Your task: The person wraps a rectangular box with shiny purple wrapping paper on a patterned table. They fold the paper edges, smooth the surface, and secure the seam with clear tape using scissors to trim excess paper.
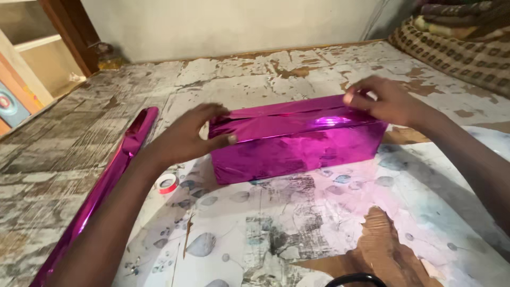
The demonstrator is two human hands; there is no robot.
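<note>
The box (297, 141), wrapped in shiny magenta foil, is lying on the worn, peeling bench (239, 79) with its long axis running from the person's left to right, tilted a little so the right end sits farther away. The two hands are sitting one at each end, so neither is clearly nearer; each is covering its own short end.

The left hand (186, 133) is cupping the left end, its fingers (215, 114) curled over the top edge and the thumb pressing against the near face, closing on the loose foil there. The right hand (385, 101) is resting on the far right top corner, its fingers (353, 98) pinched shut on a fold of foil along the top seam.

A roll of the same magenta foil (114, 175) is lying well to the left, running nearly toward the camera. A small roll of tape (168, 184) is sitting just beside the left wrist, near the box's front left corner.
</note>
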